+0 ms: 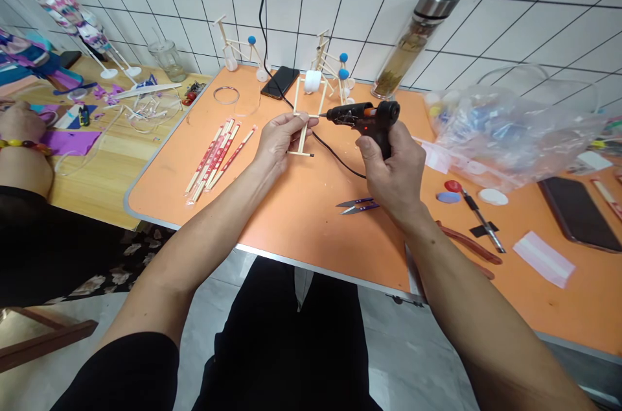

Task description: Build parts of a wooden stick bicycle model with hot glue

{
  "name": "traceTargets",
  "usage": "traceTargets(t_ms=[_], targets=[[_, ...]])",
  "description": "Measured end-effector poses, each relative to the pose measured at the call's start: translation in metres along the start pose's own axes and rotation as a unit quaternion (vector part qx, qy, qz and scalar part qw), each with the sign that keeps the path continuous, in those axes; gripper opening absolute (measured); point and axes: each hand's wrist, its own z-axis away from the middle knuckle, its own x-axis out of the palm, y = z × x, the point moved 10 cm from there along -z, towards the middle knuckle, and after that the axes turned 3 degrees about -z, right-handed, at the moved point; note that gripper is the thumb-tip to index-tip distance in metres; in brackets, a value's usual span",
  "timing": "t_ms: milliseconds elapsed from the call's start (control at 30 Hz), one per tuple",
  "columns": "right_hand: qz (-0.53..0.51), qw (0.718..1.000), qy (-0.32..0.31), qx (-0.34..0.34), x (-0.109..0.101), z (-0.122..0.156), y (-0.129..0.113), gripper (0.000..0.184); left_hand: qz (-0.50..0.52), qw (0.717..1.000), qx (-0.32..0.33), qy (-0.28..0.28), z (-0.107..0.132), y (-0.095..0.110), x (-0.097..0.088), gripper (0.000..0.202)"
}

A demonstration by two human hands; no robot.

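Between the thumb and fingers of my left hand is a small frame of wooden sticks, with a white roller at its far end. My right hand grips a black glue gun with a small red light on it. Its nozzle points left and is at or very near a stick joint beside my left fingertips; whether it touches I cannot tell. Thread snips lie below my right hand. Wrapped chopsticks lie left of my left hand.
Two stick models with blue balls, one left and one right, stand by the wall. A phone, a tea bottle, a plastic bag, pliers and a pen surround the work. A co-worker's arm is at left.
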Motion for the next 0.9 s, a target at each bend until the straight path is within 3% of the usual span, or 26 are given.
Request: traceTargets(t_ms=[367, 900], targets=[[0.034, 0.996, 0.027, -0.075, 0.000, 0.000, -0.003, 0.046, -0.008, 1.000, -0.003, -0.010, -0.006, -0.005, -0.002, 0.010], [-0.020, 0.998, 0.027, -0.050, 0.000, -0.001, 0.004, 0.038, 0.012, 1.000, -0.020, -0.010, -0.010, -0.010, -0.002, 0.008]])
